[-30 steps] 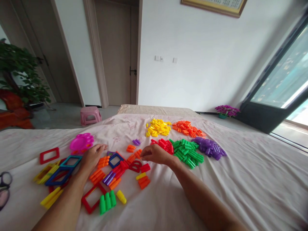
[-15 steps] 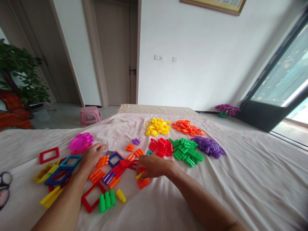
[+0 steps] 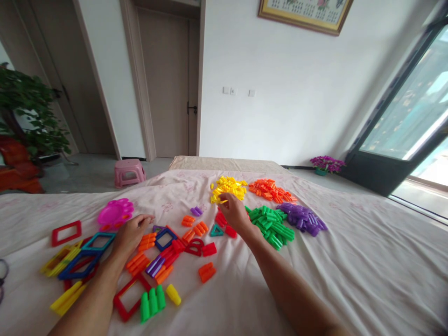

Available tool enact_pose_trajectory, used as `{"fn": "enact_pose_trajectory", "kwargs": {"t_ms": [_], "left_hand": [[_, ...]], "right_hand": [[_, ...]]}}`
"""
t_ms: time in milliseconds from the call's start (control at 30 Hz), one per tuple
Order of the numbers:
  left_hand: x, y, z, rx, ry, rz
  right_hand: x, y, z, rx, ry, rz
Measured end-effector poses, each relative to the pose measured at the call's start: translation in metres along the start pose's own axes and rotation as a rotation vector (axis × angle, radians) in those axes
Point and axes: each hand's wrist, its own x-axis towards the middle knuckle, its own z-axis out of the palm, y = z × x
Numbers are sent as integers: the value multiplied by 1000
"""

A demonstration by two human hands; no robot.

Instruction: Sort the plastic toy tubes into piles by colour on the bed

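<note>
My right hand point(image 3: 233, 210) is closed on a small yellow piece at the near edge of the yellow pile point(image 3: 231, 186). Under and beside that hand lies the red pile point(image 3: 221, 218), partly hidden. My left hand point(image 3: 135, 228) hovers or rests by the orange pieces point(image 3: 147, 241), fingers bent together; whether anything is between them is too small to tell. A magenta paw-shaped tray point(image 3: 114, 213) lies just beyond it. Between the hands are a blue square frame point(image 3: 165, 239), a teal triangle point(image 3: 216, 230) and mixed orange, red and purple pieces.
Green point(image 3: 271, 224), purple point(image 3: 303, 218) and orange point(image 3: 271, 190) piles lie at the right on the cloth point(image 3: 350, 261). Left and near are a red frame point(image 3: 66, 233), stacked frames, green pieces point(image 3: 153, 303) and a yellow piece point(image 3: 173, 294). A pink stool point(image 3: 129, 172) stands beyond.
My right hand has moved forward from the near orange piece to the yellow pile with the yellow piece, uncovering the teal triangle and a red piece. My left hand stays about where it was.
</note>
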Motion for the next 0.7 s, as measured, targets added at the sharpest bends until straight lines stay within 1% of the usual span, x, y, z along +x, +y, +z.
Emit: {"fn": "enact_pose_trajectory", "kwargs": {"t_ms": [33, 67, 100, 167, 233, 300, 433, 533, 600, 700], "left_hand": [[0, -1, 0, 1, -1, 2], [0, -1, 0, 4, 0, 4], [0, -2, 1, 9, -1, 4], [1, -3, 1, 21, -4, 0], [2, -4, 1, 30, 0, -9], [1, -2, 1, 35, 3, -16], [-3, 6, -1, 46, 19, -2], [-6, 11, -2, 57, 41, 10], [-7, 12, -2, 64, 50, 16], [-8, 13, -2, 62, 51, 29]], "right_hand": [[4, 4, -1, 27, 105, 31], [7, 7, -1, 52, 165, 47], [9, 9, -1, 68, 185, 52], [7, 7, 3, 70, 148, 37], [0, -2, 9, 69, 55, 5], [-11, -16, 17, 83, -59, -61], [-35, -47, 30, 150, -347, -251], [-52, -65, 37, 148, -533, -347], [-61, -74, 41, 105, -612, -396], [-72, -83, 44, 4, -678, -467]]}}
